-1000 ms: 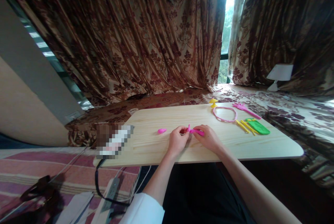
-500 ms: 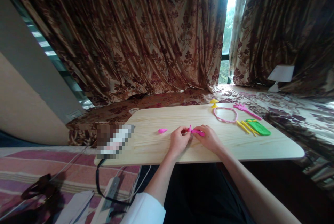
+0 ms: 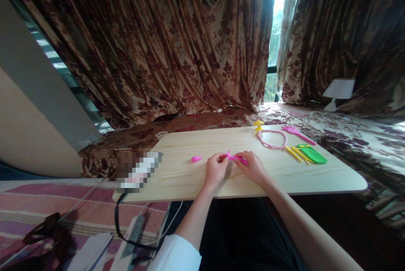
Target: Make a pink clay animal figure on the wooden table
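Observation:
Over the middle of the wooden table, my left hand (image 3: 216,170) pinches the near end of a bright pink piece of modelling clay (image 3: 232,157). A small knobbly tip of the piece sticks up between the hands. My right hand (image 3: 254,169) is closed on the longer, strip-like part, which shows under its fingers. Left of my hands lies a loose pink clay lump (image 3: 196,159), rounded with a narrow end. Fingers cover parts of the held piece.
On the table (image 3: 177,182), at right, lie a pink ring (image 3: 258,140), a pink hand-shaped piece (image 3: 299,134), yellow sticks (image 3: 298,155) and a green flat piece (image 3: 312,155). A yellow mushroom-like piece (image 3: 258,125) stands at the back edge. A blurred-out object (image 3: 139,173) is at left.
My left hand has shifted slightly on the pink clay, and its knobbly tip now shows more clearly. The view has moved a little; the other pieces stay put.

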The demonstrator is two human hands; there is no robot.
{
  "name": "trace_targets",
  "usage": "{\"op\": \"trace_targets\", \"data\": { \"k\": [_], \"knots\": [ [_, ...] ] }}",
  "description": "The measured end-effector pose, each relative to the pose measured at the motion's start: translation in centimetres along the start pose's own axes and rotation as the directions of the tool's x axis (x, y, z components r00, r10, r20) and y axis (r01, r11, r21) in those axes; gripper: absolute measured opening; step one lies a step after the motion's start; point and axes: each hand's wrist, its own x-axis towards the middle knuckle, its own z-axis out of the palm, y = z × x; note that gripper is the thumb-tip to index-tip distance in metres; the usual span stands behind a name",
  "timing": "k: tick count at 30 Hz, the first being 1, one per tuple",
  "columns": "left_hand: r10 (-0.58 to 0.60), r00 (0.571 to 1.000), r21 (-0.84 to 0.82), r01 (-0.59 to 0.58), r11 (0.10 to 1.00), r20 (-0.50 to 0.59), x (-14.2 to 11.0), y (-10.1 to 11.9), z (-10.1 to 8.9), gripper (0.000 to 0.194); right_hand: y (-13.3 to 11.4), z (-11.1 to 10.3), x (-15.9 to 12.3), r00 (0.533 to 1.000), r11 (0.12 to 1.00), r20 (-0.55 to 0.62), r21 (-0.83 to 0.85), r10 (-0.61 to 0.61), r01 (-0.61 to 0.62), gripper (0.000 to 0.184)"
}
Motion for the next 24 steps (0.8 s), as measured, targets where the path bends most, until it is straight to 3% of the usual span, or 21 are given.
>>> {"op": "trace_targets", "data": {
  "k": [14, 19, 24],
  "knots": [
    [-0.024, 0.998, -0.030, 0.026, 0.999, 0.060, -0.3, -0.3, 0.8, 0.029, 0.1, -0.1, 0.0, 0.999, 0.999, -0.021, 0.045, -0.025, 0.026, 0.025],
    [-0.036, 0.990, -0.095, 0.049, 0.994, 0.134, -0.2, 0.2, -0.5, 0.031, 0.0, -0.3, -0.1, 0.996, 0.992, -0.078, 0.113, -0.039, 0.048, 0.023],
    [-0.036, 0.958, -0.116, 0.072, 0.991, 0.286, 0.1, 1.3, -2.4, 0.030, -0.4, -0.6, -0.2, 0.989, 0.974, -0.116, 0.198, -0.092, 0.114, 0.022]
  ]
}}
